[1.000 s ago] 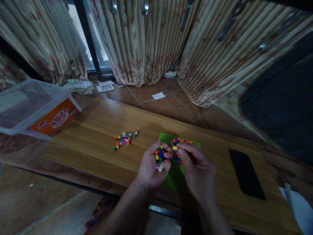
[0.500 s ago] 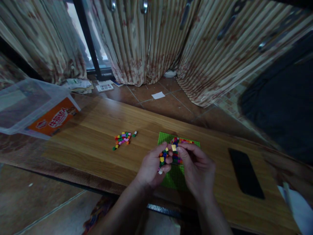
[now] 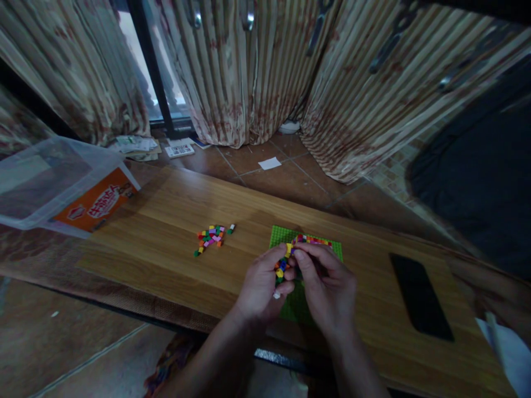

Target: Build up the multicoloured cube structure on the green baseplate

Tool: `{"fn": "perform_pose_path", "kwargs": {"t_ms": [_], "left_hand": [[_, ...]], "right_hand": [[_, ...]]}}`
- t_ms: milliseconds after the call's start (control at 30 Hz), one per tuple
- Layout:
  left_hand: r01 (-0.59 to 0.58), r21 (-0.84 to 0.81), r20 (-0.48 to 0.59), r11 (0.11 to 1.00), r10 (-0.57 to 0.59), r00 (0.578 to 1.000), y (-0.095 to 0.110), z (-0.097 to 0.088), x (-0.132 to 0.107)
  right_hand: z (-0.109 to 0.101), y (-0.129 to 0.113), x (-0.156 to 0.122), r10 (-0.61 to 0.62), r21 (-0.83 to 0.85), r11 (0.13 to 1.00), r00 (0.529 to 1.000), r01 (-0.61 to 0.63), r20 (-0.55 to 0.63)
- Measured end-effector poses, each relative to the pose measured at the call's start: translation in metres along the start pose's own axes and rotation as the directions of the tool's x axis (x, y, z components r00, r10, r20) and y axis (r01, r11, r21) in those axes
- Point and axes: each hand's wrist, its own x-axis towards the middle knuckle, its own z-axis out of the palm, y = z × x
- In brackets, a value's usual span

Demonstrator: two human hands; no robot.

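My left hand (image 3: pixel 262 284) is cupped and closed around a handful of small coloured bricks (image 3: pixel 281 266). My right hand (image 3: pixel 326 283) pinches its fingertips together right beside them, over a multicoloured brick build (image 3: pixel 312 241) that stands on a green baseplate (image 3: pixel 279 235). What the right fingers pinch is hidden. Both hands meet at the plate's left half and cover most of it. A loose pile of small coloured bricks (image 3: pixel 211 236) lies on the wooden table (image 3: pixel 166 243) to the left, apart from the hands.
A clear plastic box with an orange label (image 3: pixel 62 188) sits at the table's far left. A black phone (image 3: pixel 420 303) lies flat to the right. White paper (image 3: pixel 504 345) shows at the right edge. Curtains and a tiled floor lie beyond the table.
My right hand took a yellow brick from the left hand's handful, then both hands came lower and closer together over the build, the fingers hiding more of it.
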Motion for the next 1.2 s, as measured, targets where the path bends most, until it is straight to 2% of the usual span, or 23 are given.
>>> {"fn": "perform_pose_path", "kwargs": {"t_ms": [167, 500, 700, 900, 1000, 1100, 1200], "left_hand": [[-0.003, -0.020, 0.015, 1.000, 0.003, 1.000, -0.001, -0.001, 0.001], [-0.133, 0.076, 0.004, 0.988, 0.133, 0.991, -0.010, -0.001, 0.002], [-0.189, 0.086, -0.017, 0.978, 0.191, 0.982, -0.014, -0.001, 0.005], [-0.132, 0.035, 0.031, 0.991, 0.131, 0.991, -0.015, -0.002, 0.006], [-0.098, -0.006, 0.042, 0.995, 0.098, 0.994, -0.012, -0.001, 0.004], [-0.057, -0.037, 0.023, 0.998, 0.058, 0.998, -0.006, 0.001, 0.001], [-0.038, -0.040, -0.001, 0.998, 0.038, 0.999, 0.001, 0.003, -0.002]], "right_hand": [[0.001, 0.002, -0.002, 0.098, 0.088, 0.991, 0.995, -0.097, -0.010], [0.010, -0.001, -0.005, 0.042, -0.034, 0.998, 0.996, -0.045, -0.077], [0.014, -0.006, -0.010, 0.116, 0.022, 0.993, 0.989, -0.115, -0.091], [0.014, -0.009, -0.010, 0.262, 0.205, 0.946, 0.964, -0.250, -0.034], [0.006, -0.006, -0.005, 0.226, 0.227, 0.951, 0.973, -0.209, -0.053], [-0.012, 0.002, 0.004, 0.177, 0.193, 0.970, 0.973, -0.147, -0.150], [-0.035, 0.017, 0.015, 0.186, 0.128, 0.979, 0.953, -0.159, -0.240]]}}
